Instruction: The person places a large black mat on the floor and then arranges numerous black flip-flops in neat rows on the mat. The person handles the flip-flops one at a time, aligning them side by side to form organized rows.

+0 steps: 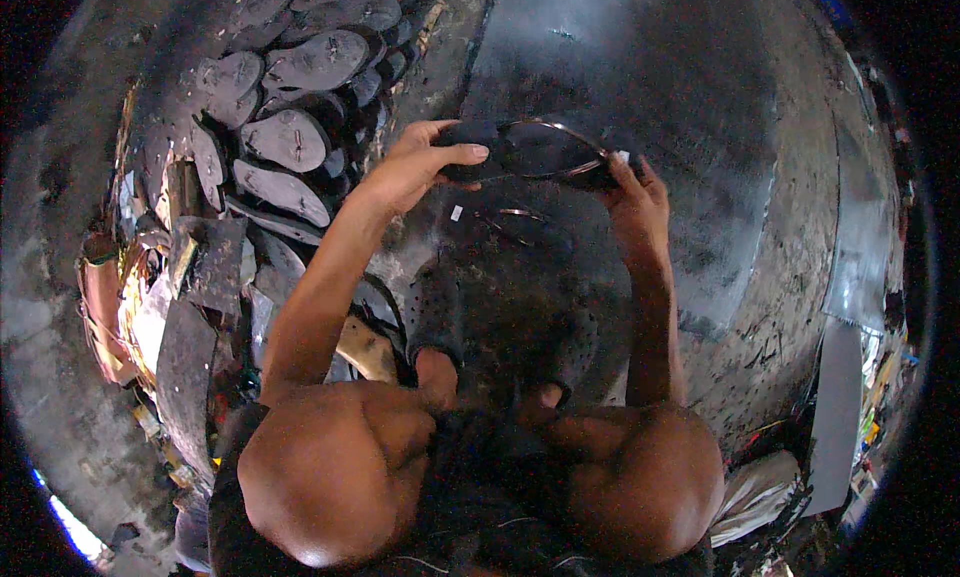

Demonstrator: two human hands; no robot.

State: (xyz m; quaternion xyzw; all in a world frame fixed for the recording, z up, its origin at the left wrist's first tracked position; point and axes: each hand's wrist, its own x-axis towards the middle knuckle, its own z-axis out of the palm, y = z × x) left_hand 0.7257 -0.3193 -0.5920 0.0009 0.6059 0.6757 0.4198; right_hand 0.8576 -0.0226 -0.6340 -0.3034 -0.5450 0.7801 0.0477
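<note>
Shiny-edged strap [563,129] in both hands [412,169] [640,199]

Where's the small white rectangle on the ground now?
In the head view, the white rectangle is slightly left of centre, below the left hand and just left of a shiny curved piece on the ground.

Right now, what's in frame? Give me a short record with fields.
Left hand: grips one end of a dark item with a shiny curved rim
Right hand: at its other end, fingers closed
Left side: pile of dark sole-shaped pieces
Ahead and right: wide dark sheet
Feet: dark perforated shoes
Between forearms: small white rectangle
</note>
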